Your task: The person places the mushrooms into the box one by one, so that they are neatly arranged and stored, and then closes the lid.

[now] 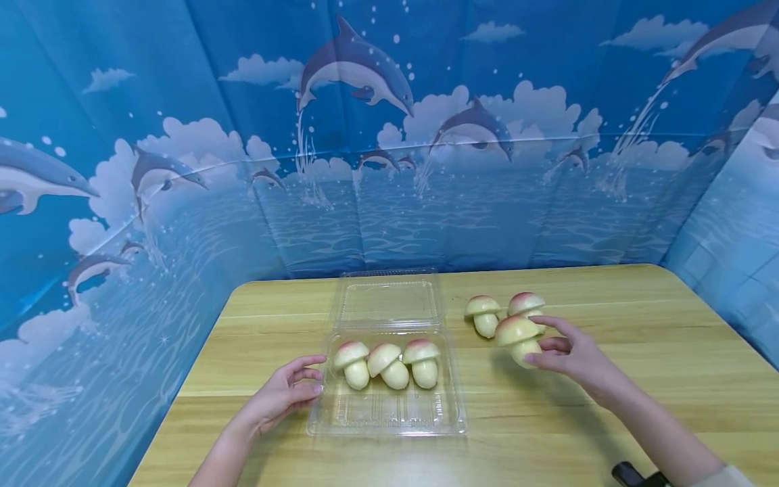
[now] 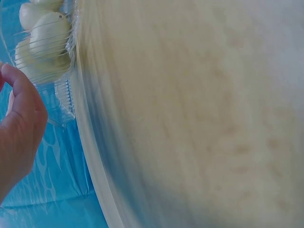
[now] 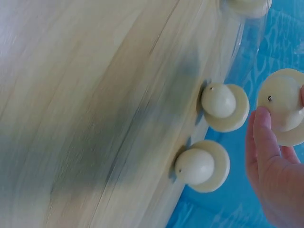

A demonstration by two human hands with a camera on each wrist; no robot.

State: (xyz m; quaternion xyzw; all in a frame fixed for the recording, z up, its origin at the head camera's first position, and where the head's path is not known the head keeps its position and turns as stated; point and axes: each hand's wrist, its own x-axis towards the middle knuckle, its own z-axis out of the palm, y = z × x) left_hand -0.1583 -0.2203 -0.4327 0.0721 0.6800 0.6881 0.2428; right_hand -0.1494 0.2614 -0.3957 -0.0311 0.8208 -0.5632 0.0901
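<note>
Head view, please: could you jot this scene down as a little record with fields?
Container: clear, lid open, on a wood-grain table
In container: three mushroom-shaped pieces, side by side
On table: two more pieces, right of container
Right grip: holds a sixth piece above the table
Left grip: beside container's left edge; contact unclear
Backdrop: blue, dolphin print

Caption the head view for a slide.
Right hand holds a mushroom-shaped item near two others; left hand at an open clear container with three more.
</note>
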